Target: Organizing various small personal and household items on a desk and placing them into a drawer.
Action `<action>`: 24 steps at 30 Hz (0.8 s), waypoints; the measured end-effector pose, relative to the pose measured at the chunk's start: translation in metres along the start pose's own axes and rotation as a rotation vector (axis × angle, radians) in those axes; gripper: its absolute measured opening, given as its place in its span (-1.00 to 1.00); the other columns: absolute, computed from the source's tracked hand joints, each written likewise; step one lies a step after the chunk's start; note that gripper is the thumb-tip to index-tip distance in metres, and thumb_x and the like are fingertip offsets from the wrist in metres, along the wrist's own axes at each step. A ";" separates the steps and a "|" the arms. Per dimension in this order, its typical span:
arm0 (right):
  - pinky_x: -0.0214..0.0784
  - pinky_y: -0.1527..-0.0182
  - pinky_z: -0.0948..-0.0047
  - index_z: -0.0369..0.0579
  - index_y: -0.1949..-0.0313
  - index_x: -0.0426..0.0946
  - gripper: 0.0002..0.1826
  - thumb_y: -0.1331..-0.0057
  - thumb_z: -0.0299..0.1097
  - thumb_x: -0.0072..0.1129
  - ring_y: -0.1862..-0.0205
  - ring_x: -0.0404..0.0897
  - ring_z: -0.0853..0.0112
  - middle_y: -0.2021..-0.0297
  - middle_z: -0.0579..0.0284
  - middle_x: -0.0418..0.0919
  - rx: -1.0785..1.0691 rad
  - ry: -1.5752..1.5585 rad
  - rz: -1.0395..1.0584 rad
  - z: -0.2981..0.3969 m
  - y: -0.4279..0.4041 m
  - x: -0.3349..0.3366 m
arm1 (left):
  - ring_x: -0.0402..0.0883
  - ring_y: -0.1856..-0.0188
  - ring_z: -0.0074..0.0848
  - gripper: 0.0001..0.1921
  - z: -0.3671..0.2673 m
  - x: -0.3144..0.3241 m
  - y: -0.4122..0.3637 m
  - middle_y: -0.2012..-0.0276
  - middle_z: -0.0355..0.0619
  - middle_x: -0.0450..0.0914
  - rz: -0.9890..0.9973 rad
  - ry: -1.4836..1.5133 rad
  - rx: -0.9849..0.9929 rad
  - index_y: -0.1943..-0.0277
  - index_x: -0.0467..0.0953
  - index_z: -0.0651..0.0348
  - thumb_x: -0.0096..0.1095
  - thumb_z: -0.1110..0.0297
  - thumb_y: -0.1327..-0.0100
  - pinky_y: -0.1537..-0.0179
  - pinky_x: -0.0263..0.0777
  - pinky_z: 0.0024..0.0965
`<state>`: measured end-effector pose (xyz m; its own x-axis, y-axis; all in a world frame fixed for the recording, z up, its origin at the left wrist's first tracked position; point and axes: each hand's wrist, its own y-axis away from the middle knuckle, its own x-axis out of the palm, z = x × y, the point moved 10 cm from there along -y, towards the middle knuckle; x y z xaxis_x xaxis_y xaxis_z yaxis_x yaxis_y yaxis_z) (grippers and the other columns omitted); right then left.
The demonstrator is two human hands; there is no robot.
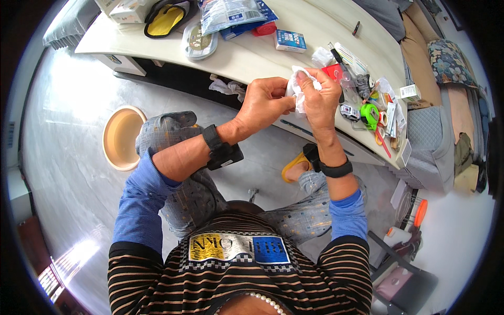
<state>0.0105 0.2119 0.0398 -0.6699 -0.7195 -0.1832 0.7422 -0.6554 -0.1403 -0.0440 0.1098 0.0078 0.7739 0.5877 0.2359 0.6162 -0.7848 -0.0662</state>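
Note:
A crumpled white tissue or cloth (293, 83) is held up between my hands over the front edge of the pale table (244, 65). My right hand (321, 100) grips it, thumb bent on top and a fold sticking out past the fingers. From the other side, my left hand (264, 97) pinches its lower edge between thumb and fingers. What the folds may cover cannot be seen. Just right of my right hand lie a silver toy car (349, 112), a green tape measure (369, 116) and a red item (332, 72). Another crumpled white piece (322, 57) rests behind.
Toward the back are a blue-and-white box (290, 41), plastic packages (232, 17), a lidded plastic container (199, 41) and a yellow-lined dark pouch (165, 19). Orange-handled scissors (381, 139) lie near the right end. A beige basin (124, 138) stands on the floor at left.

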 end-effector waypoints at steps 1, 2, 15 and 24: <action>0.25 0.47 0.61 -0.25 0.35 0.55 -0.82 -0.17 -0.37 0.22 0.50 0.37 0.65 0.55 0.28 0.50 -0.097 0.056 -0.062 0.009 0.001 -0.004 | 0.57 0.38 -0.63 -0.78 0.005 0.001 0.001 0.39 -0.12 0.60 0.030 0.061 -0.055 0.17 0.49 0.41 0.19 0.53 -0.11 0.38 0.46 -0.59; 0.25 0.47 0.61 -0.25 0.35 0.55 -0.82 -0.17 -0.37 0.22 0.50 0.37 0.65 0.55 0.28 0.50 -0.098 0.053 -0.062 0.002 -0.001 -0.005 | 0.57 0.36 -0.62 -0.76 0.009 0.003 0.002 0.32 -0.14 0.60 0.060 0.123 -0.109 0.12 0.49 0.37 0.22 0.49 -0.14 0.33 0.46 -0.58; 0.27 0.43 0.67 -0.23 0.40 0.53 -0.91 -0.13 -0.48 0.21 0.47 0.45 0.66 0.51 0.36 0.54 -0.184 0.150 0.175 0.042 0.003 -0.010 | 0.62 0.33 -0.54 -0.65 0.011 -0.005 -0.001 0.30 -0.09 0.60 0.052 0.195 -0.227 0.05 0.44 0.36 0.28 0.41 -0.13 0.32 0.49 -0.56; 0.28 0.48 0.59 -0.20 0.43 0.46 -0.89 -0.12 -0.45 0.19 0.51 0.44 0.63 0.58 0.27 0.49 -0.276 0.396 0.055 0.036 0.012 0.004 | 0.59 0.36 -0.61 -0.69 -0.002 -0.006 -0.001 0.36 -0.11 0.61 -0.002 -0.052 -0.092 0.07 0.44 0.40 0.22 0.49 -0.12 0.36 0.47 -0.59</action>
<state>0.0157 0.1929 0.0724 -0.6104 -0.5735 -0.5464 0.7897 -0.4948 -0.3628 -0.0493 0.1063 0.0088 0.7805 0.5972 0.1848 0.6038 -0.7967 0.0242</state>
